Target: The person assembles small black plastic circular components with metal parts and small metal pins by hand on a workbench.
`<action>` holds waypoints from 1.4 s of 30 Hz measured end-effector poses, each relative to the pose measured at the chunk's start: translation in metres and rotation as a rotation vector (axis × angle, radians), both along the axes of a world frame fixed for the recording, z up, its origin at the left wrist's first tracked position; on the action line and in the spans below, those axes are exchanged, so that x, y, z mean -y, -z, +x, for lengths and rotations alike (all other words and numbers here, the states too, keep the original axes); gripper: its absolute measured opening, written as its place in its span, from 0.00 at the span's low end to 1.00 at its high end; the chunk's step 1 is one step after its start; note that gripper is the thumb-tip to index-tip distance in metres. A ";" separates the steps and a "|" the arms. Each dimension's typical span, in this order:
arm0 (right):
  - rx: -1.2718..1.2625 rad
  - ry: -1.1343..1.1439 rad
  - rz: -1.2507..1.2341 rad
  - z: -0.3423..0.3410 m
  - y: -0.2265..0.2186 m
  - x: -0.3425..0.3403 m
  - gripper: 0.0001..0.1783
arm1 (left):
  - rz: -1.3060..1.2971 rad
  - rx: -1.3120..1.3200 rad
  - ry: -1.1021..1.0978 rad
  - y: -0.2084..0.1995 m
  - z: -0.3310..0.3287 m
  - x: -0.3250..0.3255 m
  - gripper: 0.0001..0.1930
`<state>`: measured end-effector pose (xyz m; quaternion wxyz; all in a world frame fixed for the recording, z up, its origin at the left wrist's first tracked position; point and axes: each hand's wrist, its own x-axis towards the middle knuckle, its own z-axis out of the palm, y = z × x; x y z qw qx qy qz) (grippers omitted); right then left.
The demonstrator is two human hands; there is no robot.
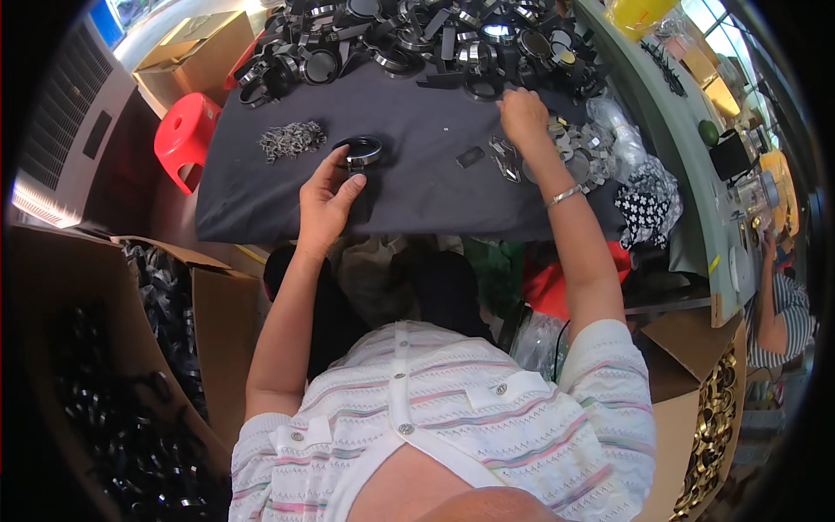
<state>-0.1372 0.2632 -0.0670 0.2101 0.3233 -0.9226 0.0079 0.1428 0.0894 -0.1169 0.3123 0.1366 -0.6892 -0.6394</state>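
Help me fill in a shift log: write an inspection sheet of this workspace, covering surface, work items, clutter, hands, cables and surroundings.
Surface: dark cloth-covered table.
Work items: black-and-silver ring; pile of round parts along the far side; small metal pieces at left.
Clutter: plastic bag and patterned cloth at right.
Hands: left hand holds the ring; right hand is at the pile's near edge, grip unclear.
Cables: apparently one thin black cord below the table.
Surroundings: red stool and open cardboard box at left; boxed gold-coloured rings and another person at right.
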 end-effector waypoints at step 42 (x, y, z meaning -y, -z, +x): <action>-0.060 -0.953 -0.514 0.171 0.026 0.079 0.06 | 0.185 0.013 0.171 -0.005 0.004 0.009 0.18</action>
